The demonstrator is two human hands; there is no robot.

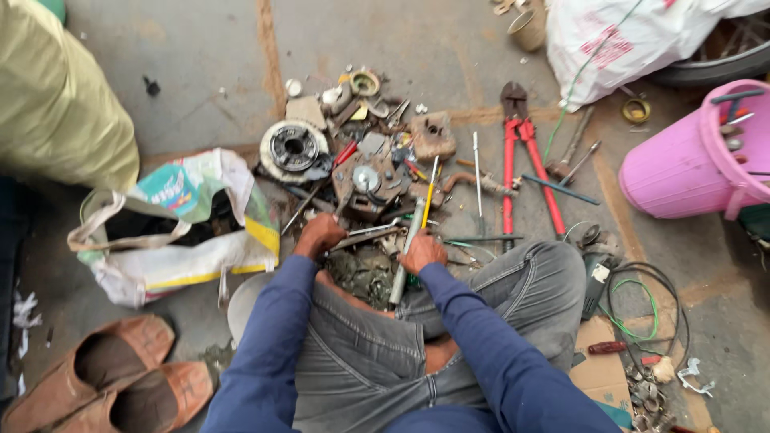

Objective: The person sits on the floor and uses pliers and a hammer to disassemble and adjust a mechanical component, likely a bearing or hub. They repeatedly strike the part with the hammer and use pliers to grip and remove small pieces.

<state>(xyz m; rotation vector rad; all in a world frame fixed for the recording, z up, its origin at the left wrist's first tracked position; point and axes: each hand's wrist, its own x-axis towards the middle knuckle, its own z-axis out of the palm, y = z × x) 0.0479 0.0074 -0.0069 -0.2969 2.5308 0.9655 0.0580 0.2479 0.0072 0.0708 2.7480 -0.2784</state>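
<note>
We are pressing the left hand (pixel 318 235), fingers curled, on a flat tool (pixel 365 236) to steady the greasy part (pixel 362 273) between our knees, while the right hand (pixel 423 251) is gripping a rod (pixel 405 255).

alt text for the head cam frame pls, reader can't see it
A seated person in blue sleeves and grey trousers works over a pile of metal scrap on a concrete floor, left hand on the parts and right hand gripping a long metal tool. Red bolt cutters, a pink bucket and an open printed bag lie around.
</note>
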